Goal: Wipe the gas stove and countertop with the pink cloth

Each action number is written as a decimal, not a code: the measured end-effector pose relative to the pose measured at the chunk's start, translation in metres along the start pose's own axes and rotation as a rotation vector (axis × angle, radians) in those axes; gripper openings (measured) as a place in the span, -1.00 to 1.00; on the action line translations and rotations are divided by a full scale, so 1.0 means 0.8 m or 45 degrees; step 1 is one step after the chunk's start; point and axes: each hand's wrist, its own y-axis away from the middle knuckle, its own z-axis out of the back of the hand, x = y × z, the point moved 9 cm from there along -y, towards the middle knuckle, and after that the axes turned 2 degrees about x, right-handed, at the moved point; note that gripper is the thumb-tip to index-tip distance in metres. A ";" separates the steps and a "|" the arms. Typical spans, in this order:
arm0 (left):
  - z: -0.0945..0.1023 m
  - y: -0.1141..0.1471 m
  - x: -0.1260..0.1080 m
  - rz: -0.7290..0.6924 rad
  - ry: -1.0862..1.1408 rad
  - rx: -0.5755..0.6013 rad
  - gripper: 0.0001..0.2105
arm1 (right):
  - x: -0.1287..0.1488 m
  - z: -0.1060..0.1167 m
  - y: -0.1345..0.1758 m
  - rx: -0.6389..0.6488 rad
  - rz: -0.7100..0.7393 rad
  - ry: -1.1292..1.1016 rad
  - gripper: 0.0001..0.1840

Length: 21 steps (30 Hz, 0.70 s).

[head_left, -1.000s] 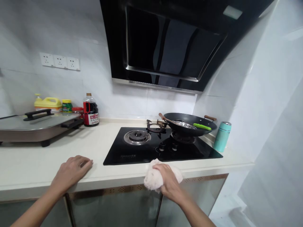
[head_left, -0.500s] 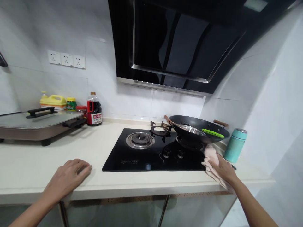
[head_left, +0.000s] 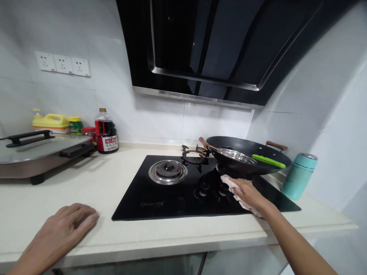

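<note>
My right hand (head_left: pixel 250 194) is closed on a pale pink cloth (head_left: pixel 242 201), pressing it to the black gas stove (head_left: pixel 179 204) just right of the control knobs (head_left: pixel 204 188). Above this hand, a black wok (head_left: pixel 249 168) with wooden handles sits over the right burner. Inside the wok lie a shiny metal dish or lid (head_left: pixel 235 154) and a utensil with a bright green handle (head_left: pixel 268 160). My left hand (head_left: pixel 64 229) rests on the cream countertop (head_left: pixel 114 233), left of the stove, its fingers loosely bent and apart, holding nothing.
A turquoise bottle (head_left: pixel 300 176) stands at the right, beside the wok. On the left are a lidded electric pan (head_left: pixel 57 154), a soy sauce bottle (head_left: pixel 107 135) and a yellow jug (head_left: pixel 53 122). A burner grate (head_left: pixel 195 156) lies at the stove's back. The range hood (head_left: pixel 195 82) overhangs everything.
My right hand has moved the cloth leftward, from the stove's front right corner toward the knobs. My left hand stays on the counter. The view has shifted slightly.
</note>
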 end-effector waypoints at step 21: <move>-0.008 0.003 0.008 0.047 -0.003 0.007 -0.57 | 0.100 -0.037 -0.137 0.526 -0.076 0.039 -0.68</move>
